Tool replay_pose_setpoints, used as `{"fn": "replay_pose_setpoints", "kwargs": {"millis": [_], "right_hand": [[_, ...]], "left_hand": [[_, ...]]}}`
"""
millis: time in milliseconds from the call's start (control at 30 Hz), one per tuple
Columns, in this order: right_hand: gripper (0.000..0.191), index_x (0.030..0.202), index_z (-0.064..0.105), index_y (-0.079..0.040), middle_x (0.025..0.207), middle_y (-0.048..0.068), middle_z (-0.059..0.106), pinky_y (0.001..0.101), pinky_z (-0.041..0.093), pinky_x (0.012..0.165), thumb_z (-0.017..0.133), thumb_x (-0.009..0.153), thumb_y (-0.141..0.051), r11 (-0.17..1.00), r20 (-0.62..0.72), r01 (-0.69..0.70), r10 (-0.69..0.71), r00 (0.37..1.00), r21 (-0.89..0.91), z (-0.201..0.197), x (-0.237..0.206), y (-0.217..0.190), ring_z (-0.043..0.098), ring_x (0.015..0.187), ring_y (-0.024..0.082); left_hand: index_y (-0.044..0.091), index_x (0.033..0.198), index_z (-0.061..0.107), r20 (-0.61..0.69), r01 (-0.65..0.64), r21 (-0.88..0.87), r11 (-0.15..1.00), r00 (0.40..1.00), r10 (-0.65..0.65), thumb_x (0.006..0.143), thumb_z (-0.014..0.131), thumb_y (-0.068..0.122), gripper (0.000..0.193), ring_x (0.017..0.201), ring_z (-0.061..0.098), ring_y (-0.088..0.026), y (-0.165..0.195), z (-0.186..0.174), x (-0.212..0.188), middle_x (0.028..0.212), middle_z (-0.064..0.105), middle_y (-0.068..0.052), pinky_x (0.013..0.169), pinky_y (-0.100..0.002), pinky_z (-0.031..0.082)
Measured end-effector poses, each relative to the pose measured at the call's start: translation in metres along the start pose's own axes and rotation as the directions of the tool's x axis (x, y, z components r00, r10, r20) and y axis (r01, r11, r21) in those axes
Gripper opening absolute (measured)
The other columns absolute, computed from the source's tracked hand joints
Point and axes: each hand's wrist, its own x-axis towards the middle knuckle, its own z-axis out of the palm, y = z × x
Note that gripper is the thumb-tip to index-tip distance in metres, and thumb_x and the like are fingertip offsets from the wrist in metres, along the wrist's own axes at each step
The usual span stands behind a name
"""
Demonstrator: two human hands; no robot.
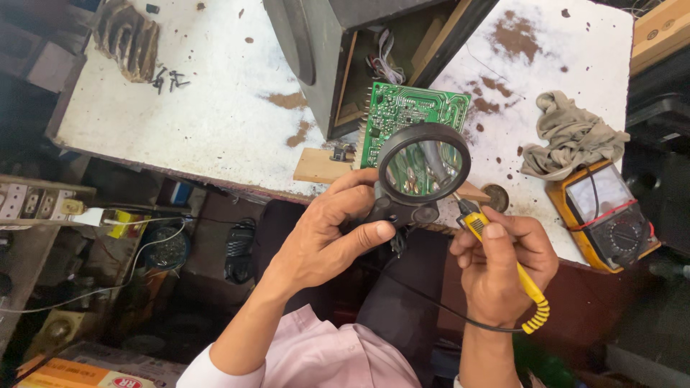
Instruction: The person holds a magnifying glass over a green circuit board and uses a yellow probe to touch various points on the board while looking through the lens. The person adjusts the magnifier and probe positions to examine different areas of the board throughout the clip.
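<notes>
The person's left hand (327,233) is curled around the black handle of a round magnifying glass (422,167), thumb pressed along the handle's underside and fingers wrapped over the top, so the lens hangs tilted just above the lower edge of a green circuit board (402,108). Through the lens I can see blurred parts of the board and a grey tip. The right hand (503,262), at about four o'clock from the lens, pinches a yellow-handled soldering iron (496,248) between thumb and fingers like a pen; its tip runs up toward ten o'clock and disappears behind the lens rim, so I cannot tell whether it touches the board. A black cord (431,302) trails from the iron's ribbed yellow end toward nine o'clock.

The board lies on a white, rust-spotted table (208,108), its top edge against an open dark cabinet (338,50) at twelve o'clock. A small wooden block (316,167) sits at nine o'clock from the lens. At three o'clock lies a crumpled grey rag (571,136), touching an orange analogue meter (607,215) just below it. A few black screws (169,79) lie far off at ten o'clock
</notes>
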Motion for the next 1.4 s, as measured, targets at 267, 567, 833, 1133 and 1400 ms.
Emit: {"fn": "replay_pose_setpoints", "kwargs": {"millis": [267, 567, 833, 1133, 1400], "right_hand": [[0.014, 0.111, 0.064, 0.005, 0.076, 0.017, 0.066, 0.0269, 0.046, 0.055, 0.064, 0.103, -0.006, 1.000, 0.009, 0.005, -0.005, 1.000, -0.004, 0.002, 0.000, -0.002, 0.063, 0.060, 0.020], [0.013, 0.111, 0.064, 0.005, 0.077, 0.016, 0.066, 0.0270, 0.046, 0.054, 0.063, 0.103, -0.006, 1.000, 0.006, 0.006, -0.006, 1.000, 0.013, 0.001, 0.001, -0.002, 0.062, 0.061, 0.020], [0.012, 0.109, 0.064, 0.005, 0.079, 0.016, 0.066, 0.0272, 0.047, 0.053, 0.063, 0.103, -0.005, 0.999, -0.010, -0.027, 0.027, 1.000, 0.017, 0.004, 0.002, -0.003, 0.063, 0.064, 0.022], [0.011, 0.109, 0.064, 0.004, 0.074, 0.016, 0.065, 0.0281, 0.046, 0.052, 0.064, 0.103, -0.006, 1.000, -0.014, -0.009, 0.009, 1.000, 0.002, 0.005, -0.001, -0.005, 0.062, 0.063, 0.021], [0.014, 0.109, 0.064, 0.005, 0.079, 0.016, 0.066, 0.0274, 0.050, 0.055, 0.065, 0.105, -0.008, 0.995, -0.035, 0.103, -0.103, 0.994, 0.004, -0.006, 0.002, -0.009, 0.063, 0.062, 0.021]], "left_hand": [[0.000, 0.096, 0.061, 0.004, -0.009, -0.005, 1.000, 1.000, 0.009, 0.098, 0.071, 0.030, 0.032, 0.084, 0.048, -0.012, 0.001, -0.001, -0.001, 0.132, 0.061, -0.007, 0.073, -0.029, 0.045], [0.001, 0.087, 0.052, 0.001, 0.000, 0.012, 1.000, 1.000, 0.000, 0.097, 0.072, 0.029, 0.036, 0.081, 0.044, -0.013, -0.001, -0.002, 0.000, 0.129, 0.061, -0.009, 0.071, -0.029, 0.043], [0.000, 0.088, 0.054, 0.009, -0.024, 0.017, 1.000, 1.000, 0.024, 0.097, 0.072, 0.027, 0.034, 0.084, 0.046, -0.015, 0.001, -0.003, 0.001, 0.133, 0.062, -0.010, 0.074, -0.030, 0.044], [0.000, 0.096, 0.060, 0.002, -0.010, 0.046, 0.999, 1.000, 0.010, 0.097, 0.072, 0.027, 0.030, 0.094, 0.055, -0.017, 0.005, -0.007, -0.002, 0.135, 0.061, -0.010, 0.079, -0.030, 0.048], [0.000, 0.097, 0.059, 0.016, -0.018, 0.036, 0.999, 1.000, 0.018, 0.096, 0.072, 0.027, 0.030, 0.092, 0.054, -0.019, 0.001, -0.008, -0.004, 0.137, 0.060, -0.011, 0.081, -0.031, 0.048]]}}
